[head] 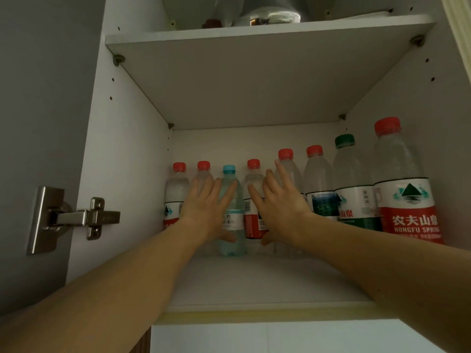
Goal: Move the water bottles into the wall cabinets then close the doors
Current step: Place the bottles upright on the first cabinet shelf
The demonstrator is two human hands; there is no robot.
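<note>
Several water bottles stand upright in a row on the lower shelf (267, 281) of the open wall cabinet. Most have red caps; one has a blue cap (230, 200) and one a green cap (353, 189). A big red-label bottle (407, 189) stands nearest at the right. My left hand (206, 207) lies flat with straight fingers against the second red-cap bottle and the blue-cap bottle. My right hand (279, 205) lies flat, fingers spread, against the red-cap bottles in the middle of the row. Neither hand holds anything.
The cabinet's left door (38, 123) stands open with a metal hinge (76, 217) on its inner face. An upper shelf (254, 31) carries a few dim items. The cabinet's right wall (448, 98) runs close beside the big bottle.
</note>
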